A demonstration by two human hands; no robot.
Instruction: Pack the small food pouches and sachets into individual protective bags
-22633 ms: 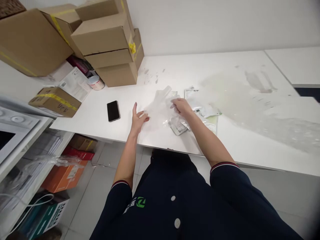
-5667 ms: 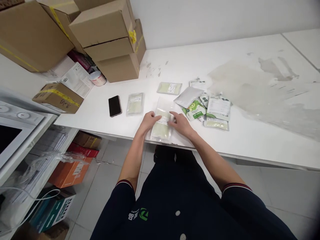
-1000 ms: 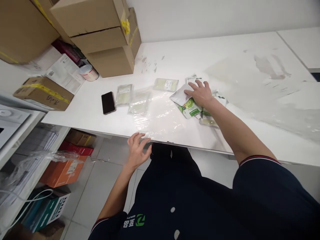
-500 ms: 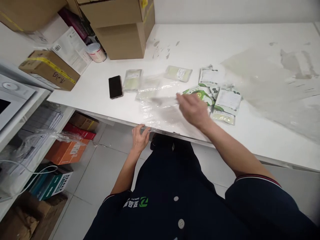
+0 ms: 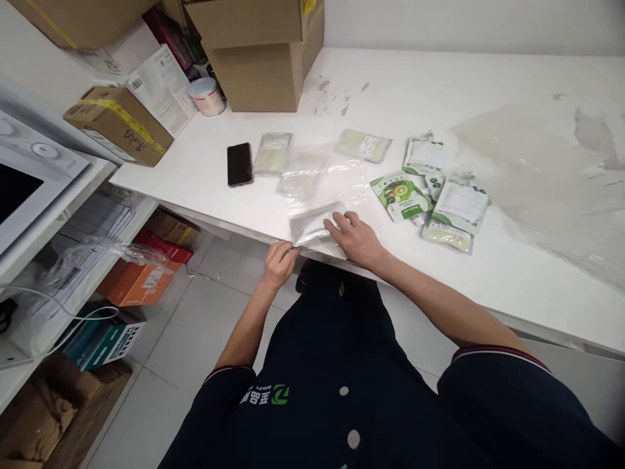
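Near the table's front edge, my right hand [image 5: 359,241] has its bent fingers on the right end of a flat, silvery packet [image 5: 310,225]. Beneath the packet, a sheet of clear plastic film [image 5: 349,179] is spread on the tabletop. My left hand [image 5: 280,264] pinches the film's near-left corner at the table edge. Just right of the film lie a green spouted pouch with a kiwi picture [image 5: 401,195] and overlapping white-and-green pouches [image 5: 459,205]. Pale green packets [image 5: 365,144] [image 5: 273,153] sit beyond and left of the film.
A black phone [image 5: 239,164] lies on the white table [image 5: 415,85] at left. Behind it stand a tin [image 5: 207,98] and cardboard boxes [image 5: 261,78]. More plastic sheeting [image 5: 537,176] covers the right side. Shelves with a white appliance [image 5: 39,153] are at far left.
My right hand has come down and nearer the table edge, and the silvery packet now lies flat on the film. My left hand stays at the film's corner. The view has shifted slightly.
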